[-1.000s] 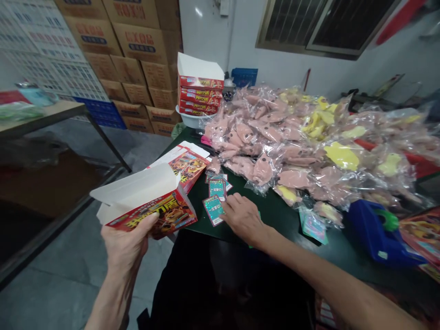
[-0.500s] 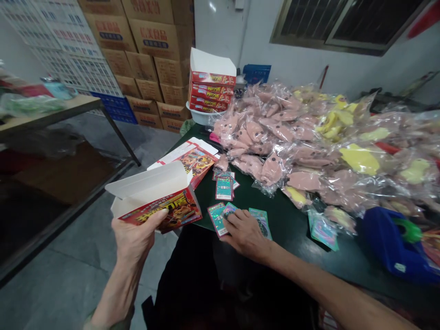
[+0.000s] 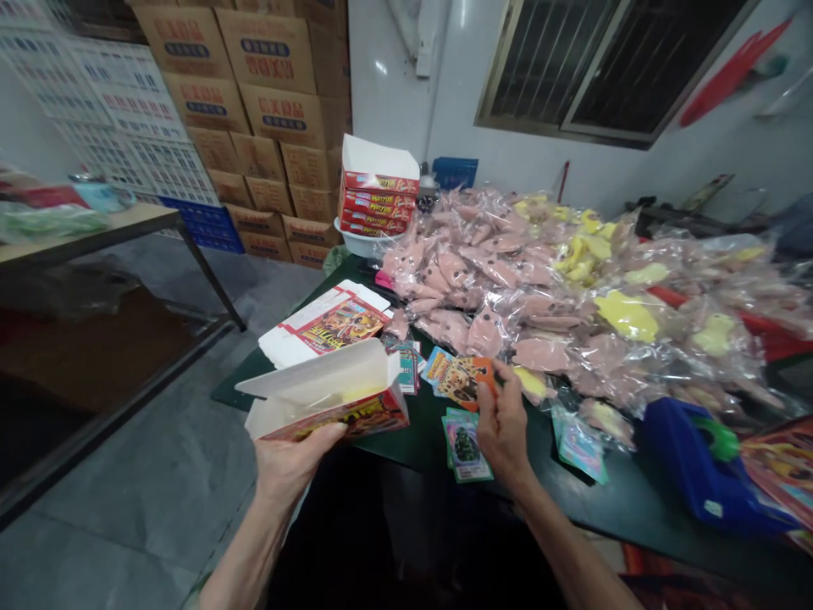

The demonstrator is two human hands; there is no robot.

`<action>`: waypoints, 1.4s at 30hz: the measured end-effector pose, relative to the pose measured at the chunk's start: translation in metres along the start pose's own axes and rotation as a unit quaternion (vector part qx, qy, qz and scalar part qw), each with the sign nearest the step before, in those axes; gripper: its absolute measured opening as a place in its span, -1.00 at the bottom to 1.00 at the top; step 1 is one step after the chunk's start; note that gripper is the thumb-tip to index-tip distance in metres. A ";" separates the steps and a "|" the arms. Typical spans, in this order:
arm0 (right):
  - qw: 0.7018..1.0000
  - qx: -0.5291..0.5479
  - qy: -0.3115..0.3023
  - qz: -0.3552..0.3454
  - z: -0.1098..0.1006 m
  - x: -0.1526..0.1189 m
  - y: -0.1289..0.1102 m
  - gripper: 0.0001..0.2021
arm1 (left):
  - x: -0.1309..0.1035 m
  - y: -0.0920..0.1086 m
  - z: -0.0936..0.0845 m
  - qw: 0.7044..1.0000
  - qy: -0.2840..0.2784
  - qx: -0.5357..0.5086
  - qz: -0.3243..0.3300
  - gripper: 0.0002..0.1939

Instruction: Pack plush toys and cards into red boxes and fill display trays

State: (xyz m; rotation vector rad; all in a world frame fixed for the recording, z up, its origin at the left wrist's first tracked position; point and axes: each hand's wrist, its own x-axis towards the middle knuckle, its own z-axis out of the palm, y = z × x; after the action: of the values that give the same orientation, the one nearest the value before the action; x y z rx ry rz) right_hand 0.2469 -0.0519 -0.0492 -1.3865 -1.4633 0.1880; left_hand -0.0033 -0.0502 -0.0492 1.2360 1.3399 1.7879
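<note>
My left hand (image 3: 295, 462) grips a red printed cardboard box (image 3: 374, 413) from below, thumb on its front side. The box's white flap stands up and its top is open. Something yellowish shows inside it. To the right, my right hand (image 3: 505, 415) is closed on a few trading cards (image 3: 463, 379), fanned, with orange and blue faces showing. Just below them a green-bordered card pile (image 3: 468, 447) lies on the dark green table (image 3: 406, 445). Teal cards (image 3: 406, 364) lie behind the box, partly hidden by it. Flattened red and white cartons (image 3: 336, 322) lie farther back.
Bagged pink and yellow plush pieces (image 3: 489, 271) heap over the table's back. More cards (image 3: 579, 445) and a blue tape dispenser (image 3: 699, 466) sit at right. Filled red boxes (image 3: 379, 203) are stacked in a white basin (image 3: 362, 244). Brown cartons (image 3: 279, 119) line the wall.
My right hand has lifted cards off the table and turned them up, showing orange and blue faces. The box in my left hand has moved right, nearer to them. The view has shifted.
</note>
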 end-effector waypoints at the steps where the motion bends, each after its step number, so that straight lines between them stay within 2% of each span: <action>1: 0.999 -0.017 -0.023 -0.015 0.003 -0.003 0.000 -0.74 | -0.001 -0.002 0.004 1.000 -0.020 0.004 0.001 -0.63; 4: 0.991 -0.067 -0.097 -0.058 0.015 -0.013 0.005 -0.79 | 0.000 -0.003 0.015 0.994 -0.110 0.007 -0.010 -0.67; 6: 0.988 -0.083 -0.113 -0.062 0.021 -0.018 0.011 -0.79 | 0.002 0.000 0.022 0.988 -0.156 0.004 -0.019 -0.67; 9: 0.987 -0.082 -0.123 -0.065 0.023 -0.019 0.020 -0.82 | 0.003 0.003 0.027 0.984 -0.176 -0.017 -0.017 -0.66; 11: 0.988 -0.070 -0.120 -0.065 0.018 -0.015 0.020 -0.84 | 0.004 0.002 0.028 0.984 -0.177 -0.022 -0.012 -0.67; 13: 0.993 -0.061 -0.081 -0.058 0.003 -0.007 0.012 -0.85 | 0.004 0.001 0.027 0.982 -0.186 -0.028 -0.008 -0.68; 15: 0.995 -0.067 0.005 -0.071 -0.022 0.003 -0.006 -0.88 | 0.003 0.001 0.026 0.979 -0.198 -0.036 0.003 -0.69; 17: 0.985 -0.088 0.094 -0.118 -0.053 0.013 -0.031 -0.90 | 0.000 0.002 0.027 0.977 -0.210 -0.040 0.019 -0.70; 19: 0.973 -0.108 0.110 -0.169 -0.080 0.020 -0.056 -0.84 | -0.005 0.003 0.029 0.971 -0.235 -0.039 0.020 -0.71; 21: 0.966 -0.126 0.047 -0.219 -0.094 0.026 -0.075 -0.83 | -0.010 0.006 0.032 0.961 -0.271 -0.048 0.000 -0.70; 24: 0.928 -0.145 -0.067 -0.335 -0.091 0.034 -0.086 -0.84 | -0.016 0.008 0.038 0.943 -0.319 -0.083 -0.045 -0.68; 26: 0.889 -0.158 -0.101 -0.418 -0.081 0.039 -0.085 -0.79 | -0.016 0.010 0.040 0.933 -0.340 -0.103 -0.055 -0.68; 28: 0.862 -0.184 -0.108 -0.460 -0.072 0.042 -0.086 -0.76 | -0.015 0.012 0.041 0.928 -0.354 -0.111 -0.046 -0.68; 31: 0.844 -0.238 -0.098 -0.471 -0.065 0.041 -0.094 -0.73 | -0.011 0.014 0.040 0.926 -0.362 -0.110 -0.011 -0.65; 34: 0.833 -0.233 -0.093 -0.494 -0.063 0.036 -0.105 -0.70 | -0.010 0.012 0.039 0.923 -0.369 -0.110 0.003 -0.63; 38: 0.834 -0.202 -0.110 -0.502 -0.063 0.031 -0.109 -0.73 | -0.010 0.007 0.039 0.922 -0.371 -0.106 -0.007 -0.64; 42: 0.837 -0.237 -0.150 -0.470 -0.067 0.034 -0.106 -0.66 | -0.010 0.007 0.039 0.919 -0.378 -0.108 -0.015 -0.62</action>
State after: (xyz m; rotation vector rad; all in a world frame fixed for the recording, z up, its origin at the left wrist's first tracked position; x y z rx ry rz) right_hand 0.2376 -0.0926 0.0741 -0.8489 -2.4049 -0.6563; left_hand 0.0366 -0.0450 -0.0434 1.5380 0.6884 1.1775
